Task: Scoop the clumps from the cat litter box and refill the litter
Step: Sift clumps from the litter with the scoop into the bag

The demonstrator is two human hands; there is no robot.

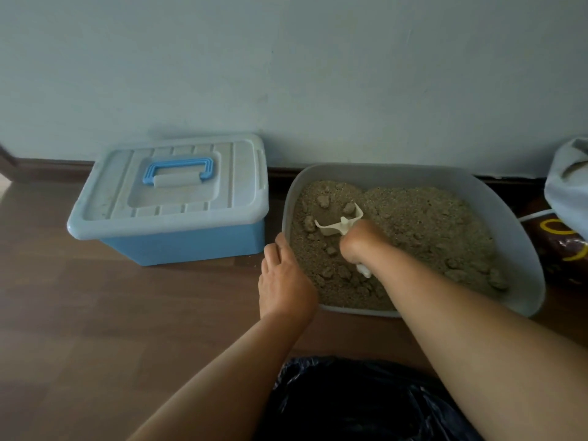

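Note:
A pale grey litter box [521,249] sits on the floor against the wall, filled with brownish litter [423,224]. Several clumps [323,201] lie in its left half and near its right front corner. My right hand [359,243] grips the handle of a white scoop [340,222], whose head lies in the litter among the left clumps. My left hand [283,281] rests on the box's left rim with the fingers straight along its outer wall.
A blue storage bin [171,198] with a pale lid and blue handle stands left of the box. A black rubbish bag [350,405] lies open in front of me. A dark bag [560,249] and a grey cloth [569,183] sit at the right. The floor is brown wood.

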